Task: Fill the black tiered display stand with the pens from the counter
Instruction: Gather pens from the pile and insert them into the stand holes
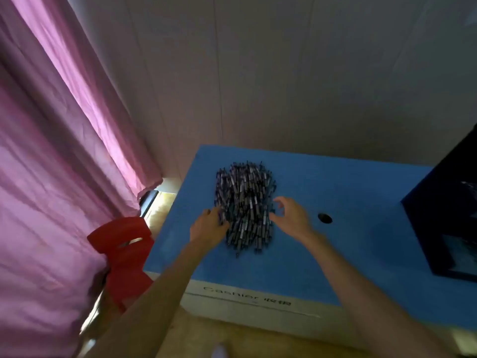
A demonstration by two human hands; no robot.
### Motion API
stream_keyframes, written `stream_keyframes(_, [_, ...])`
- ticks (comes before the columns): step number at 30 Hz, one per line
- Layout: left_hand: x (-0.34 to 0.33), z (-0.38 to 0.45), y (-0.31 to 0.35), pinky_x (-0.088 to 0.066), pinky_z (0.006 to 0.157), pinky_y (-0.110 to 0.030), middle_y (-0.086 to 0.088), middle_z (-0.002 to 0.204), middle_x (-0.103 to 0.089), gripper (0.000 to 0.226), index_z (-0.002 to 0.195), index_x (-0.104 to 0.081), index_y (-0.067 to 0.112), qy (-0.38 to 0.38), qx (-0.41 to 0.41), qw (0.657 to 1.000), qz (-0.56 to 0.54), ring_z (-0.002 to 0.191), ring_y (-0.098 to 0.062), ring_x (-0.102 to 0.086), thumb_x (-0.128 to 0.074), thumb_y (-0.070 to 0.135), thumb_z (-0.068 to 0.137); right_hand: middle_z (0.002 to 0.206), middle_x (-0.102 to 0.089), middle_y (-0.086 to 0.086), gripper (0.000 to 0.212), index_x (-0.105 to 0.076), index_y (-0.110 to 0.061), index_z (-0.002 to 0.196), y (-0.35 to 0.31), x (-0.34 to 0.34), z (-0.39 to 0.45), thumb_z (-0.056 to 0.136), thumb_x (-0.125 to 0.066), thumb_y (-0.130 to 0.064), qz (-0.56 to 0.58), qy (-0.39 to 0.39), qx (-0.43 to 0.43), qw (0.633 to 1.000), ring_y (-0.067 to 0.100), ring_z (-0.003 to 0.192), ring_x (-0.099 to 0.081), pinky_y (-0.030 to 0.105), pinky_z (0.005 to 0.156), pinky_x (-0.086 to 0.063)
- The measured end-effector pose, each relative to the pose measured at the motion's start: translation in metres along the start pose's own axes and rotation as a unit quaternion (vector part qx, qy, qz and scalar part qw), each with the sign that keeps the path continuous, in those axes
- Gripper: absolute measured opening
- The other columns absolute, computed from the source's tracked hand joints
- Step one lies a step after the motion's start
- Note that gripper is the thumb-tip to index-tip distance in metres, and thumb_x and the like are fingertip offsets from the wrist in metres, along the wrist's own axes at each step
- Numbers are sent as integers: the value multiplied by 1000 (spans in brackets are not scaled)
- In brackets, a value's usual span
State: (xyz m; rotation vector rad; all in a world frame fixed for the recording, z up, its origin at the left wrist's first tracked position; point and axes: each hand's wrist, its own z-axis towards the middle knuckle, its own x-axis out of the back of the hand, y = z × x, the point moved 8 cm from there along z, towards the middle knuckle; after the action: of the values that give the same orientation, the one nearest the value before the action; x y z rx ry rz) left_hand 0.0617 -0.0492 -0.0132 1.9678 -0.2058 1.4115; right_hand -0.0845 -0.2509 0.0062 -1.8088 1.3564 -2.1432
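Note:
A big heap of dark pens (245, 202) lies in the middle of the blue counter (348, 197). My left hand (207, 226) rests flat against the heap's left edge, its fingertips touching pens. My right hand (290, 215) hovers at the heap's right edge with its fingers spread and curled, holding nothing. The black tiered display stand (446, 215) stands at the counter's right end, cut off by the frame edge, with its tiers hard to make out.
A round cable hole (324, 218) sits in the counter right of my right hand. A red plastic chair (124, 249) stands left of the counter beside a pink curtain (56, 164). The counter backs onto a pale wall.

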Motion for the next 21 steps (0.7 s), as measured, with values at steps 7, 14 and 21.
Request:
stream_keyframes(7, [-59, 14, -26, -50, 95, -47, -11, 129, -53, 78, 131, -46, 9, -70, 114, 989, -64, 119, -32, -54, -66, 66, 81, 119, -59, 3, 45, -55, -18, 133, 16, -46, 4, 92, -67, -34, 17, -10, -80, 997, 18, 99, -58, 34, 84, -51])
stream_keyframes(14, [-74, 20, -20, -46, 102, -44, -12, 135, -48, 101, 136, -39, 6, -69, 179, 981, -41, 128, -30, -48, -74, 72, 68, 112, -60, 1, 38, -60, -18, 125, 33, -58, 11, 91, -69, -31, 44, 10, -98, 994, 15, 95, -58, 31, 82, -50])
stream_keyframes(21, [-78, 24, -18, -58, 84, -42, -9, 112, -61, 90, 115, -61, 8, -67, 197, 978, -21, 103, -29, -63, -73, 77, 59, 122, -58, 1, 42, -57, -19, 130, 53, -57, 15, 92, -68, -30, 59, -8, -98, 993, 16, 105, -58, 33, 89, -50])
